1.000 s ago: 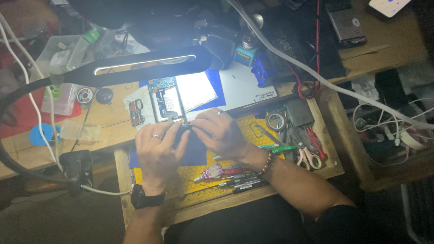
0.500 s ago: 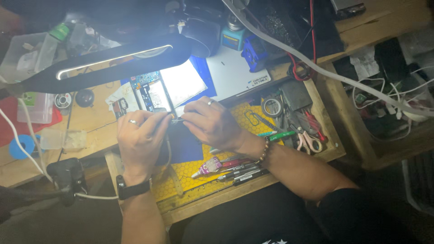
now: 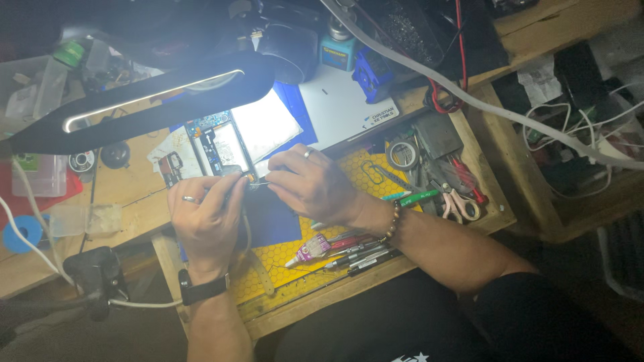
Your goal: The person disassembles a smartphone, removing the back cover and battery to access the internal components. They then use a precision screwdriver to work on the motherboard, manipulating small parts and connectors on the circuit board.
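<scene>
An opened phone (image 3: 216,145) with its inner boards showing lies on a blue mat (image 3: 272,218) under a lamp. My left hand (image 3: 204,218), with a ring and a black wrist watch, presses on the phone's lower edge. My right hand (image 3: 308,184), ringed and wearing a bead bracelet, pinches a thin metal tool (image 3: 258,182) whose tip meets the phone's bottom corner. Both hands touch each other over the mat.
A black desk lamp head (image 3: 147,104) overhangs the phone. Pens, a glue tube (image 3: 308,251) and drivers lie on the yellow honeycomb mat (image 3: 285,265). Scissors (image 3: 459,201), tape rolls (image 3: 401,154) and pliers sit right. A white hose (image 3: 483,100) crosses the bench.
The view has shifted, so the bench sits lower right in frame. My hands have moved up from the blue mat to the phone's lower edge, the right one bringing the thin tool.
</scene>
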